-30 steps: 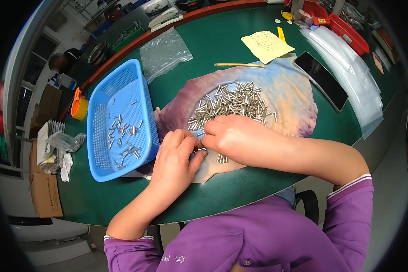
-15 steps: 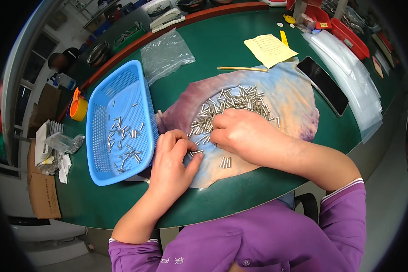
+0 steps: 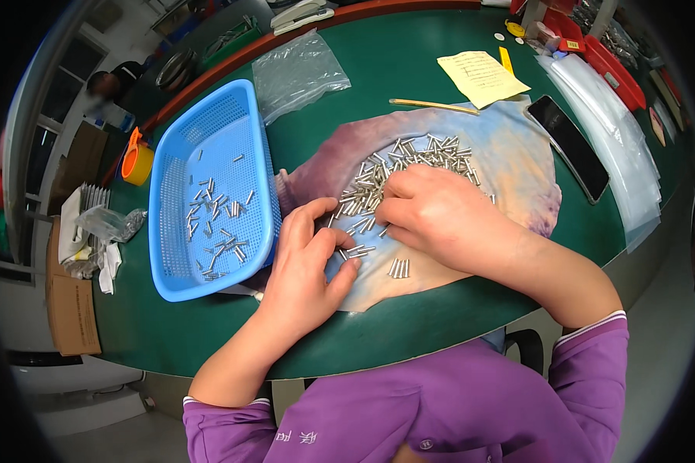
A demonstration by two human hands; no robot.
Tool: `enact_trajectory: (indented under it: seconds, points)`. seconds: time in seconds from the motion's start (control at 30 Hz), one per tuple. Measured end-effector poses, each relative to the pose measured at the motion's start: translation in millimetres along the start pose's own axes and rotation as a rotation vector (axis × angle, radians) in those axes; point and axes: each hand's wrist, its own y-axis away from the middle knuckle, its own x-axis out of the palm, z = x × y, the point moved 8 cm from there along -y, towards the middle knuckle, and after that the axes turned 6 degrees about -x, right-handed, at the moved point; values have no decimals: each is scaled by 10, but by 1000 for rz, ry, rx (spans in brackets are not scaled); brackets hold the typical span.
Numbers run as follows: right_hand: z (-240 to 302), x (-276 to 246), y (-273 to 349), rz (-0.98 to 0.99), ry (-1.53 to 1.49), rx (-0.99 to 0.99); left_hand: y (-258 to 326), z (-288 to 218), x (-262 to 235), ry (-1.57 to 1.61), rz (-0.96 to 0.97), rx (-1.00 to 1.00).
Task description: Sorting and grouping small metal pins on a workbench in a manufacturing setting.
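Note:
A heap of small silver metal pins (image 3: pixel 371 185), rivet-like in shape, lies on a tie-dyed cloth (image 3: pixel 510 154). At the heap's near side, my right hand (image 3: pixel 432 212) has its fingers curled together, the tips down among the pins; what they hold is hidden. My left hand (image 3: pixel 305 258) rests on the cloth's left part, thumb and forefinger apart around a few loose pins (image 3: pixel 359 251). Several pins stand out in a neat row (image 3: pixel 399 268) on the near side of the cloth. Left of my left hand, a blue plastic basket (image 3: pixel 269 177) contains scattered pins.
Beyond the cloth lie a clear plastic bag (image 3: pixel 297 73), a gold-coloured pen (image 3: pixel 432 105) and a yellow note (image 3: pixel 483 79). A phone (image 3: pixel 570 147) and stacked clear plastic sheets (image 3: pixel 610 139) flank its right. Red bins (image 3: pixel 614 73) stand far right, an orange tape roll (image 3: pixel 137 162) far left.
The view has shifted, so the table sits slightly higher and to the right. My left thumb and forefinger have spread apart beside the loose pins. My right hand stays at the heap.

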Motion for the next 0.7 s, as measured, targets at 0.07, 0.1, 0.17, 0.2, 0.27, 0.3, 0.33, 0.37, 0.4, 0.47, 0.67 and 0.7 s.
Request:
enact_trajectory:
  seconds: [0.07,0.1,0.17,0.2,0.27,0.3,0.33,0.37,0.4,0.47,0.67,0.7]
  points:
    - [16,17,1,2,1,-7,15,44,25,55,52,-40]
    - [21,54,6,23,11,-16,17,46,23,54,52,-42]
    - [45,95,1,44,20,-25,16,42,28,67,50,-55]
    - [68,91,-6,22,0,-36,21,46,31,66,49,-59]
    - [101,115,-19,1,-24,-50,30,49,32,57,42,-54]
    - [89,135,-12,-15,-21,-19,25,39,28,58,44,-53]
    - [77,145,-5,-32,-17,11,18,18,32,65,65,-45]
    - [91,157,-2,-32,-17,14,16,-1,38,71,87,-37]
    - [100,168,-12,-46,-48,11,23,4,29,69,86,-41]
    - [123,167,-26,-60,-82,5,36,26,4,57,71,-63]
    - [146,164,-14,-5,-119,-4,20,5,-15,18,27,-58]
    - [136,172,-24,2,-129,-25,29,14,-7,15,27,-62]
